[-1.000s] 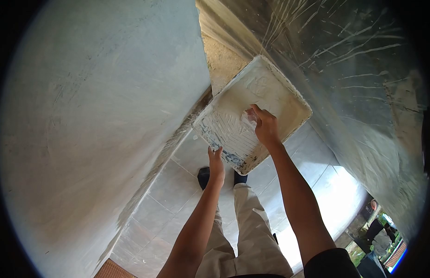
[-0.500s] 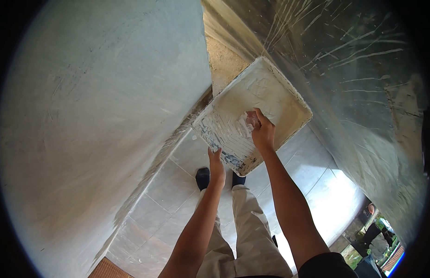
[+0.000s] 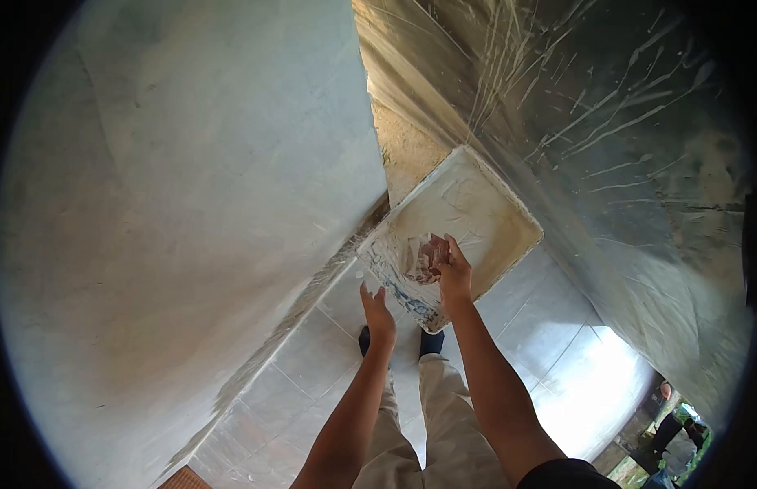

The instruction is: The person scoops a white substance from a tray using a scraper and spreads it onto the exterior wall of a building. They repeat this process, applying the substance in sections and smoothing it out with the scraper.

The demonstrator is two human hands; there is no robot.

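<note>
A rectangular tray with a pale, smeared coating lies tilted in view in front of me. My right hand grips a reddish-brown flat piece coated with white paste, over the middle of the tray. Near the tray's lower left edge, my left hand is off the tray, its fingers apart and nothing in them. Dark blue-grey patches show through the paste along the tray's near side. What supports the tray is hidden.
A large grey-white wall fills the left side. Translucent plastic sheeting with white streaks hangs on the right. My feet stand on grey floor tiles. Assorted items lie at the lower right.
My left hand has let go of the tray's edge and opened. My right hand and the flat piece have moved down and left, toward the tray's near side. The tray sits lower in view.
</note>
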